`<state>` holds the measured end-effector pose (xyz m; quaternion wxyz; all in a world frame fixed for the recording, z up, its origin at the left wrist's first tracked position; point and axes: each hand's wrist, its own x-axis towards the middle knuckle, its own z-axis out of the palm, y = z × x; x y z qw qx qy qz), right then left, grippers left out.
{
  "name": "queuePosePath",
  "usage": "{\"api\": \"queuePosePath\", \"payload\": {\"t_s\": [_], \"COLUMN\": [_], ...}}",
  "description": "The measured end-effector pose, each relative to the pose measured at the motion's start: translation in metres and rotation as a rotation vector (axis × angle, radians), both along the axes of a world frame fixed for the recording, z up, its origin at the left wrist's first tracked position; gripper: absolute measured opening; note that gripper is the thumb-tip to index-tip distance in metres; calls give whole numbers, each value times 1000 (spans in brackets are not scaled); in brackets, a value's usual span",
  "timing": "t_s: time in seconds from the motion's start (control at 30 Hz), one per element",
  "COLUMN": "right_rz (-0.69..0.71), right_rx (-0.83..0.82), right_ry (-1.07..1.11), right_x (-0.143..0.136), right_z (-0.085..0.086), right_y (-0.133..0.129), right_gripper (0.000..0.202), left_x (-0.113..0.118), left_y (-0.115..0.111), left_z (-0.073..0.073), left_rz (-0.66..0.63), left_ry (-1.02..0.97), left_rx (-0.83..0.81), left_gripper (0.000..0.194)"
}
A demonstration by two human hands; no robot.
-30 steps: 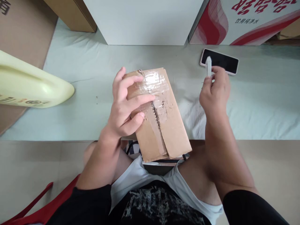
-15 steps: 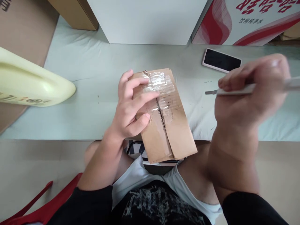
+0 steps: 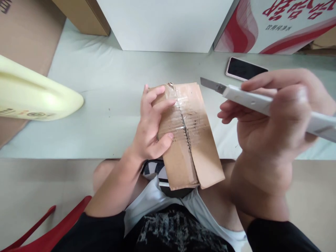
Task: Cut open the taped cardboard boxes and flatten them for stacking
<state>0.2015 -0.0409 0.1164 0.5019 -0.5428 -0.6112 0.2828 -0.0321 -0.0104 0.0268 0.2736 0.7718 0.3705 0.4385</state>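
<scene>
Person's L hand [image 3: 153, 124] is spreading half open over the L side of the cardboard box [image 3: 207, 150], fingertips touching its top face & thumb pressing lower down; it is bracing the box, not wrapping round it. R hand [image 3: 278, 112] is closing round the white handle of the utility knife [image 3: 246, 98], index finger extending along it & other fingers curling below. Blade [image 3: 211, 84] is showing bare, pointing L, & hovering just R of the box's upper R corner, apart from it.

Box is lying w/ its far part over the pale cloth [image 3: 105, 105] & its near end jutting past the cloth's front edge, above the lap. Clear tape [image 3: 178, 103] is covering the far part of the top; a ragged seam [image 3: 187, 136] is running lengthwise, opening wider toward the near end.

Phone [image 3: 244, 68] is lying beyond the R hand, nr. the red-&-white carton [image 3: 275, 31]. White box [image 3: 168, 28] is standing at far ctr., brown box [image 3: 86, 17] to its L; pale-yellow container [image 3: 52, 94] is extending in from L.
</scene>
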Motion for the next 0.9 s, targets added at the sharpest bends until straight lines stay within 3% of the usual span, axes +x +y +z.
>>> {"api": "queuePosePath", "payload": {"t_s": [0.07,0.13,0.27,0.4,0.53,0.67,0.9], "right_rz": [-109,-98,-39,115,156,111,91], "right_rx": [96,93,19,-30,13,98,74], "right_ry": [172,231,69,-112,-124,-131,-234], "right_x": [-18,-26,-22,-12,-14,-24,-33], "right_z": [-4,-7,-2,4,-3,-9,-9], "right_y": [-1,-2,-8,-8,-2,-1,-6], "right_gripper": [12,6,6,11,6,7,6], "left_x": [0,0,-1,-1,-3,-5,-3], "left_y": [0,-1,0,-1,0,3,3], "left_z": [-1,0,4,5,-2,-10,-9], "left_rz": [-17,-33,-2,31,9,-25,-57], "left_ry": [-19,-13,11,17,43,84,82], "left_rx": [18,51,-39,-122,16,157,196], "left_gripper": [57,52,56,65,60,59,57]}}
